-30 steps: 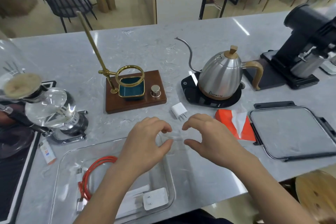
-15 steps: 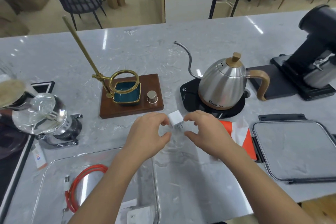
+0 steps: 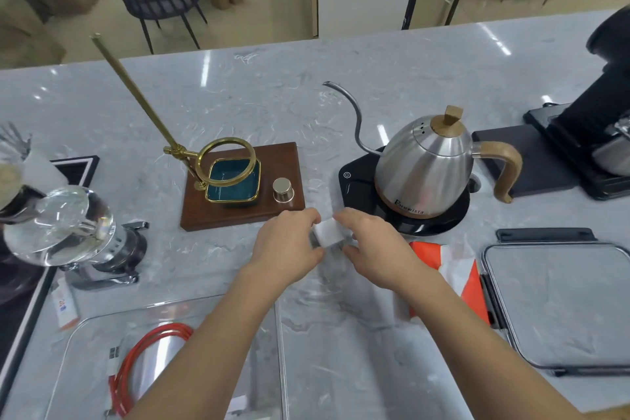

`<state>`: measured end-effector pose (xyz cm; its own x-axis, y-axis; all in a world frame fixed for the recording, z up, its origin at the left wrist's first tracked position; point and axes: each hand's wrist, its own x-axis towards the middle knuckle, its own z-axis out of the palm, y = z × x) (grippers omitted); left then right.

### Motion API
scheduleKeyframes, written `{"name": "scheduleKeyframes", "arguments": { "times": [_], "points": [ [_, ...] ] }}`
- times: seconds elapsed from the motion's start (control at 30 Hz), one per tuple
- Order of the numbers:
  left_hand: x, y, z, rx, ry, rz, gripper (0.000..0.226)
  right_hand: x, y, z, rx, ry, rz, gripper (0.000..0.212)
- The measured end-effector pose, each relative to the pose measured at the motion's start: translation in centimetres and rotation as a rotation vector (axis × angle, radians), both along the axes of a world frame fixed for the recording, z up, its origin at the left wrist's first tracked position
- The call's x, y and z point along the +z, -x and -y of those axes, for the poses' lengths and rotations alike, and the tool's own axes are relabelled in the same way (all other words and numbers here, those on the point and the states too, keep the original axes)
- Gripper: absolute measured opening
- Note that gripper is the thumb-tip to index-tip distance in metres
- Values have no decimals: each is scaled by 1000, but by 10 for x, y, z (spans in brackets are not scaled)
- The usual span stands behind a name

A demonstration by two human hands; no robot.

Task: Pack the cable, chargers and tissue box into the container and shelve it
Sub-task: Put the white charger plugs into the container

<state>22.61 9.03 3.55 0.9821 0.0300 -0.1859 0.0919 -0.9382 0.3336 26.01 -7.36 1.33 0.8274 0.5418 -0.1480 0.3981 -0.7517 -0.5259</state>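
Observation:
A small white charger (image 3: 328,232) sits on the marble counter between my two hands. My left hand (image 3: 288,247) pinches it from the left, my right hand (image 3: 371,245) pinches it from the right. The clear container (image 3: 88,334) lies at the lower left with a coiled red cable (image 3: 136,365) inside; my left forearm hides part of it. The orange and white tissue box (image 3: 453,269) lies to the right of my right wrist. The container's lid (image 3: 559,303) rests flat at the right.
A steel gooseneck kettle (image 3: 429,170) on a black base stands just behind my right hand. A wooden stand (image 3: 238,204) with a brass ring and teal dish is behind my left hand. A glass siphon brewer (image 3: 68,228) is left, a black grinder (image 3: 600,112) far right.
Both hands moved forward from above the container's rim to the white charger and closed on it from both sides. The view tilted up and forward.

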Motion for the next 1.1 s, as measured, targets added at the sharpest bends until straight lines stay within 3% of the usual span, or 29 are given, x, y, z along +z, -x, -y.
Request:
{"name": "scheduleKeyframes", "arguments": {
  "times": [0.6, 0.9, 1.1],
  "points": [
    [-7, -15, 3, 5, 12, -70, 34, -11, -16, -6, 40, -19, -6, 24],
    [-11, -10, 1, -40, 103, -25, 28, -4, -14, -2, 28, -103, 26, 41],
    [-4, -7, -3, -86, 130, 41, 23, 3, -11, 1, -2, -198, 54, 37]
  ]
}}
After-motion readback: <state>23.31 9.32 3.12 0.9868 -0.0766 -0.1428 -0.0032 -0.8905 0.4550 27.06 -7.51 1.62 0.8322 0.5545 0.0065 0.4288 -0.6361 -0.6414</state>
